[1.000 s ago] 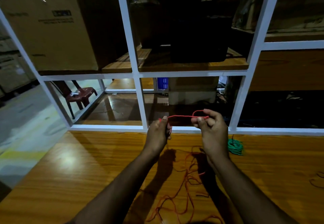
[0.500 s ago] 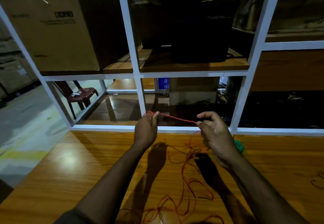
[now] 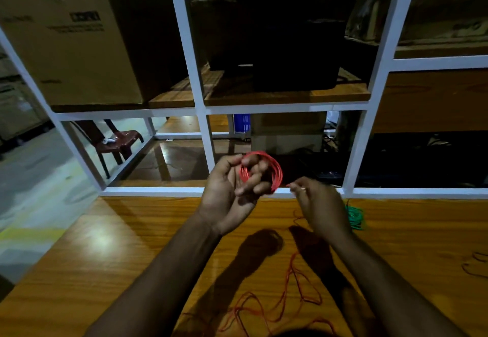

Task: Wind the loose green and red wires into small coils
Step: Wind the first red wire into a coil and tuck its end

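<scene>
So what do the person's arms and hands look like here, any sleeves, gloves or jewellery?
Both forearms are bare up to the frame's bottom edge: no sleeves in view. The left hand and right hand wear no gloves, and no watch or bracelet shows at either wrist. Dim light hides finer detail such as rings.

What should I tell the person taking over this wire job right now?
Left hand: raised, holding a red coil looped round its fingers.
Right hand: pinching the red strand just right of the coil, feeding it.
Loose red wire: tangled on the wooden table, near edge, trailing up toward the right hand.
Green wire: bundled on the table behind the right hand; how tidy it is can't be judged.
Done: several red turns wound.
Left: wind the remaining red slack, then check the green.
</scene>
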A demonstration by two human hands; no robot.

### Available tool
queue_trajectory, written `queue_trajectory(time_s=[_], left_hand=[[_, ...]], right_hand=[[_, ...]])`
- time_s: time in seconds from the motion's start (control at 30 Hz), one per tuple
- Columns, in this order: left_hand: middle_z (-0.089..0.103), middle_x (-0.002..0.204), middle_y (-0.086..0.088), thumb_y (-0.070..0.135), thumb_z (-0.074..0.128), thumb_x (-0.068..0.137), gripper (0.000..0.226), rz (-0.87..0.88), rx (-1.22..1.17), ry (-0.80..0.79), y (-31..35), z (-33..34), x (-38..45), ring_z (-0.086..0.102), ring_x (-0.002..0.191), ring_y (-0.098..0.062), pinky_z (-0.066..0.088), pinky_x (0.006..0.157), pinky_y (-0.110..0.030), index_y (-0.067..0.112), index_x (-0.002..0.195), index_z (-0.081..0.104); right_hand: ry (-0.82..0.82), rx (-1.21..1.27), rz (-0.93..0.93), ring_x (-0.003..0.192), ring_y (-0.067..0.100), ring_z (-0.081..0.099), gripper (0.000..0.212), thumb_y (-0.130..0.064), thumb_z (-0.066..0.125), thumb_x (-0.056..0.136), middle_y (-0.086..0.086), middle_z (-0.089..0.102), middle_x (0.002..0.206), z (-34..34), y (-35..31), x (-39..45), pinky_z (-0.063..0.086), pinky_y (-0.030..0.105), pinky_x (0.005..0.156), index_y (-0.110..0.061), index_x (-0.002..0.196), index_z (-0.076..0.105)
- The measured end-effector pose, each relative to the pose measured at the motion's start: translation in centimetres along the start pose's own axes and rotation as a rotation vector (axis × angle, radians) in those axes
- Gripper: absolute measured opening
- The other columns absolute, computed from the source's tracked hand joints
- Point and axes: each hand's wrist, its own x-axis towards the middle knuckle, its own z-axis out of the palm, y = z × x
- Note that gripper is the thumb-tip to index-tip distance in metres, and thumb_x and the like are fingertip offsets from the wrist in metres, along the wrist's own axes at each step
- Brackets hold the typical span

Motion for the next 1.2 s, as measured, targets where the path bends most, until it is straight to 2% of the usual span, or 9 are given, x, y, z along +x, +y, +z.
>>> queue_trajectory(time_s=[0.1,0.2,0.3,0.53,0.77,0.87,0.93,1.03,1.2], left_hand=[[0.071,0.113,-0.021,0.024,0.028,0.105,0.033,0.147,0.204,0.118,0.2,-0.4,0.9,0.073,0.085,-0.019,0.049,0.095,-0.033,0.010,0.089,0.053],[0.069,0.128,-0.012,0.025,0.018,0.109,0.050,0.172,0.775,0.220,-0.3,-2.0,1.3,0.062,0.124,-0.021,0.045,0.107,-0.034,0.002,0.123,0.060],[0.070,0.120,0.004,0.027,0.017,0.111,0.050,0.185,1.287,0.227,-0.8,-3.3,0.6,0.064,0.114,-0.006,0.048,0.093,-0.023,0.019,0.117,0.066],[0.063,0.070,0.002,0.034,0.032,0.108,0.032,0.091,1.808,0.073,-1.7,-3.4,0.1,0.059,0.064,-0.009,0.050,0.067,-0.041,0.030,0.087,0.055],[0.037,0.057,0.003,0.026,0.037,0.106,0.034,-0.209,0.804,-0.121,-2.8,-0.4,-0.6,0.036,0.046,-0.013,0.034,0.056,-0.032,0.015,0.076,0.047],[0.041,0.053,0.006,0.026,0.038,0.104,0.031,-0.136,0.295,-0.046,-2.5,-0.3,-0.1,0.045,0.040,-0.008,0.047,0.062,-0.029,0.016,0.077,0.048],[0.063,0.068,-0.004,0.026,0.032,0.106,0.036,-0.010,0.122,0.026,-1.9,-0.9,0.6,0.070,0.070,-0.021,0.057,0.083,-0.036,0.015,0.077,0.051],[0.067,0.124,-0.026,0.027,0.028,0.107,0.043,0.075,0.087,0.106,-1.3,-1.3,1.1,0.061,0.124,-0.038,0.045,0.109,-0.045,0.015,0.076,0.055],[0.060,0.139,-0.019,0.030,0.026,0.109,0.037,0.147,0.159,0.217,-2.0,-2.7,1.4,0.054,0.133,-0.030,0.024,0.121,-0.046,0.015,0.091,0.055]], right_hand=[[-0.195,0.012,-0.158,0.071,0.005,0.057,0.015,-0.035,0.054,0.100,-0.008,0.067,0.082,0.5,-2.0,-2.0,0.036,0.024,0.058,-0.029,0.099,0.068],[-0.274,0.082,-0.262,0.067,0.001,0.055,0.018,-0.039,0.054,0.100,-0.013,0.061,0.073,0.0,-3.1,-2.9,0.035,0.019,0.057,-0.030,0.088,0.064],[-0.287,0.225,-0.208,0.064,0.001,0.054,0.020,-0.042,0.058,0.097,-0.014,0.055,0.065,-1.0,-3.5,-2.6,0.035,0.017,0.054,-0.029,0.082,0.062],[-0.231,0.666,-0.051,0.053,0.005,0.043,0.012,-0.015,0.076,0.086,0.000,0.051,0.062,-4.3,-3.6,-0.5,0.035,0.017,0.049,-0.015,0.080,0.065],[-0.083,0.834,-0.005,0.055,0.006,0.043,0.015,-0.015,0.071,0.090,-0.005,0.046,0.058,-3.9,-2.3,1.7,0.038,0.016,0.055,-0.012,0.081,0.059],[-0.112,0.728,0.032,0.054,0.003,0.039,0.017,-0.020,0.056,0.101,-0.003,0.043,0.063,-2.1,-2.0,1.3,0.033,0.014,0.051,-0.011,0.087,0.050],[-0.183,0.641,0.080,0.054,0.001,0.038,0.017,-0.025,0.048,0.103,-0.004,0.044,0.068,-0.6,-1.9,0.2,0.033,0.016,0.051,-0.015,0.090,0.048],[-0.333,0.603,0.094,0.058,0.004,0.041,0.021,-0.030,0.042,0.106,-0.008,0.046,0.068,1.1,-2.2,-1.9,0.035,0.023,0.056,-0.021,0.090,0.051],[-0.446,0.540,0.030,0.056,-0.001,0.045,0.016,-0.030,0.045,0.105,-0.013,0.053,0.064,1.3,-3.3,-3.6,0.037,0.025,0.058,-0.026,0.094,0.056]])
